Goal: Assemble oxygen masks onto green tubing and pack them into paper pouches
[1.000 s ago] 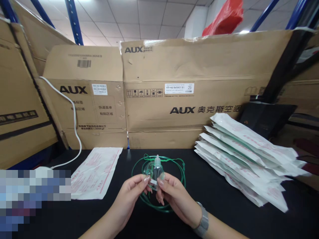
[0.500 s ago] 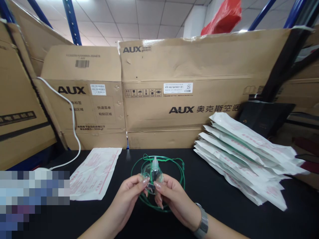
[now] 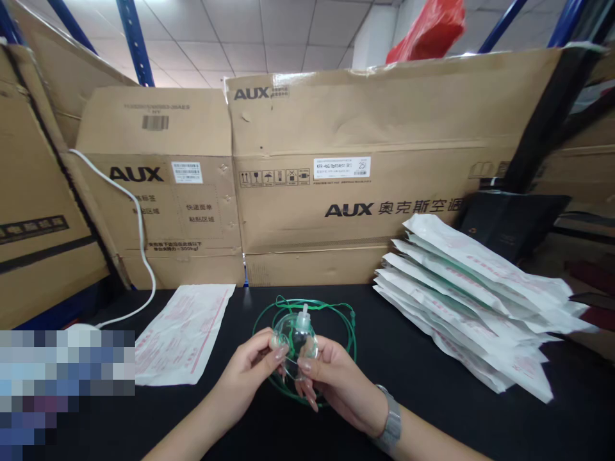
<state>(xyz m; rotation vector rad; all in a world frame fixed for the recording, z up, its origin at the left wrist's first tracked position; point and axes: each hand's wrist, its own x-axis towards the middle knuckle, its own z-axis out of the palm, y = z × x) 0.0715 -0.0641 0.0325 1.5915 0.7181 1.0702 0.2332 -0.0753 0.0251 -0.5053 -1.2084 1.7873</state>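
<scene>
Both hands hold a clear oxygen mask [image 3: 302,342] above the black table. My left hand [image 3: 257,362] pinches its left edge between thumb and fingers. On the opposite edge, my right hand [image 3: 329,371] is closed, its thumb in front and its fingertips below the rim. A pale connector [image 3: 303,317] points up from the mask's top. Coiled green tubing [image 3: 354,333] lies behind and around the mask on the table, partly hidden by the hands.
One flat white printed pouch [image 3: 187,333] lies to the left. A stack of similar pouches [image 3: 471,301] stands at the right. Cardboard panels [image 3: 307,224] rise along the back. A white cable [image 3: 144,256] runs down the left side, near a pixelated patch.
The mask has turned slightly in my hands, and its connector now leans to the right. My hands have moved a little apart, still gripping its edges.
</scene>
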